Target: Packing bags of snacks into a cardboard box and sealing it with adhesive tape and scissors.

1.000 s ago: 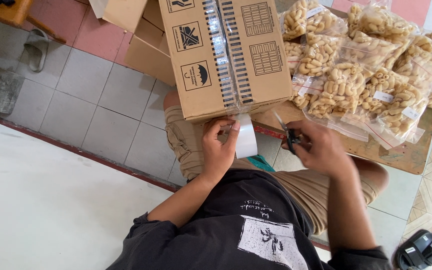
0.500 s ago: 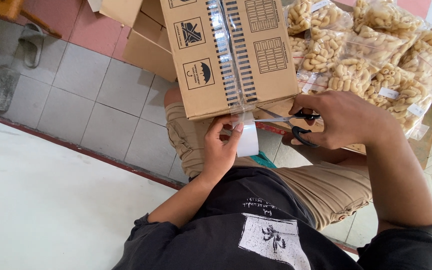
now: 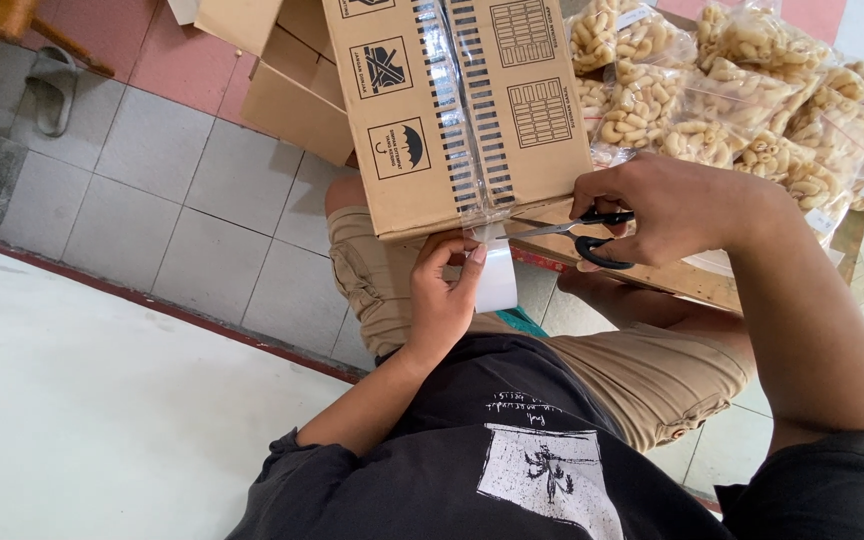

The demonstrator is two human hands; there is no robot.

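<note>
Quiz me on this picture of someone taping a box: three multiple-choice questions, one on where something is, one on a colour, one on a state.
1. Where are the bags of crackers?
A. beyond the cardboard box, near the right hand
B. on the tiled floor by the sandal
C. in the person's lap

2. What colour are the handles of the scissors?
A. red
B. black
C. yellow

3. What is the left hand doing?
A. resting flat on the floor
B. holding a bag
C. gripping the roll of clear tape

Answers: A, the bags are piled past the box; B, dark loops show at the fingers; C, its fingers wrap the roll at the box edge.
</note>
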